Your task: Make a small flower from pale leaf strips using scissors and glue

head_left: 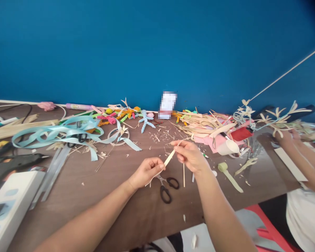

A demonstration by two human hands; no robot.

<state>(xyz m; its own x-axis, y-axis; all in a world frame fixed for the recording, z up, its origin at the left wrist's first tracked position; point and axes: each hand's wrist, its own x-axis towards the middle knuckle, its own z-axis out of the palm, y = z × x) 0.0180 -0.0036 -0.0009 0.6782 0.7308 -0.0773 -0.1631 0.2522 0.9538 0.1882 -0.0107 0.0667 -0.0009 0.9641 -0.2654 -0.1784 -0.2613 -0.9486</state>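
My left grip and right grip both pinch the pale strip; pulling or twisting too hard could split it lengthwise.

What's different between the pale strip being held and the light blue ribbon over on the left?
Colour: the pale strip is cream, while the blue ribbon is light blue. Length: the pale strip looks much shorter than the blue ribbon. Pose: the pale strip is held between the left hand and the right hand; the blue ribbon lies in loose loops. Both look flat and thin.
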